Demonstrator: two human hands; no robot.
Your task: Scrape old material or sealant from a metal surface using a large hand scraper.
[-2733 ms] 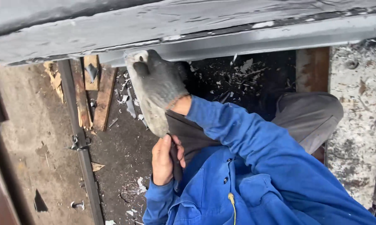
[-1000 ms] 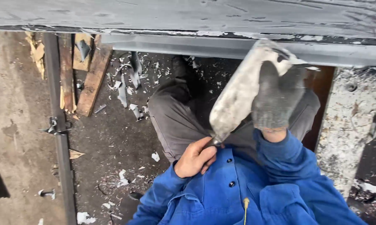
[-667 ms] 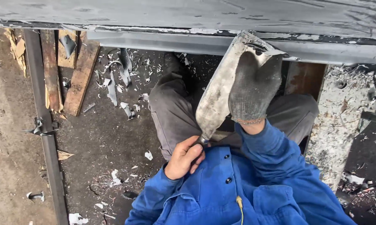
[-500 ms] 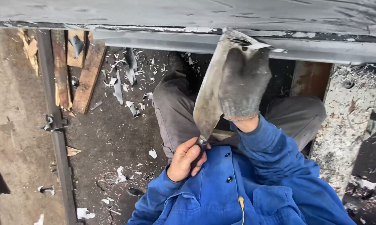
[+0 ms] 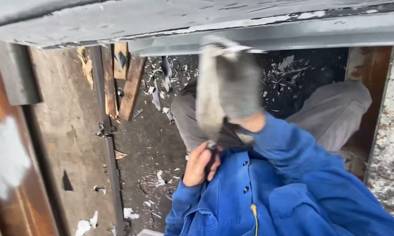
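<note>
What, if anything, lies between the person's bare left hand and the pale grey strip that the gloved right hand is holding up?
Nothing visible does. The bare left hand already grips the lower end of the pale grey strip, while the gloved right hand holds its upper part just below the grey beam. Motion blur hides finer detail.

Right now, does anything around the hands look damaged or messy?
Yes. Pale shavings and scraps litter the dark floor, and the wooden boards at upper left look splintered. The gloved right hand and bare left hand hold a gray strip.
</note>
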